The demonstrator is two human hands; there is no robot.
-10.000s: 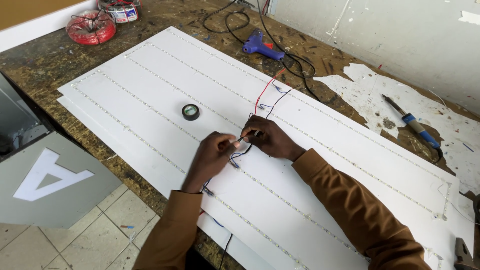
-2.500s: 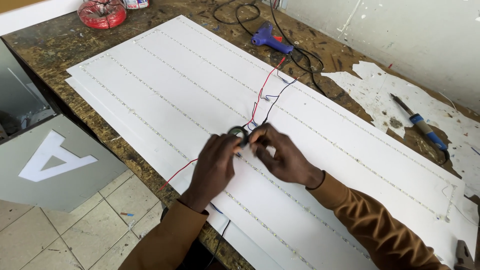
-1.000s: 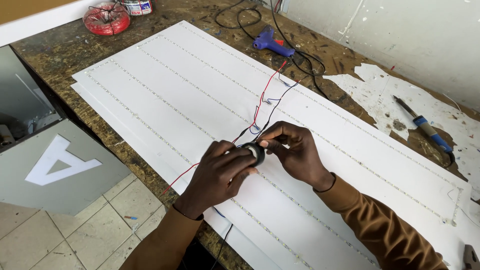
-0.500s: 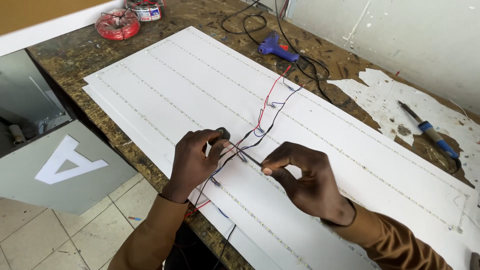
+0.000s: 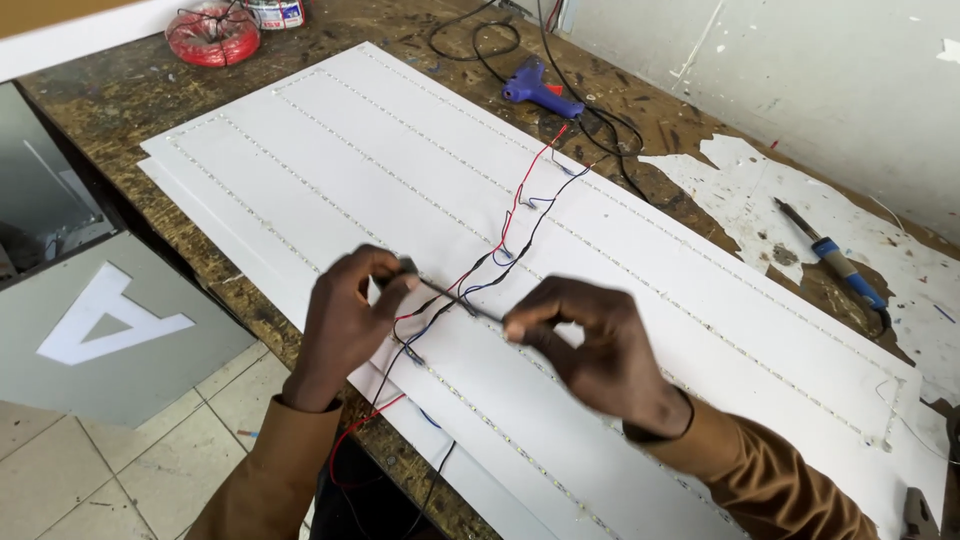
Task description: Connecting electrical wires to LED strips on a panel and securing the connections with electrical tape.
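Hands have pulled apart since a second ago: left hand (image 5: pixel 345 320) grips the black tape roll (image 5: pixel 400 270), right hand (image 5: pixel 600 350) pinches the drawn tape strip (image 5: pixel 465 305) over the wires (image 5: pixel 500 240) mid white panel (image 5: pixel 350 150), near the workbench (image 5: pixel 120 90) front edge.
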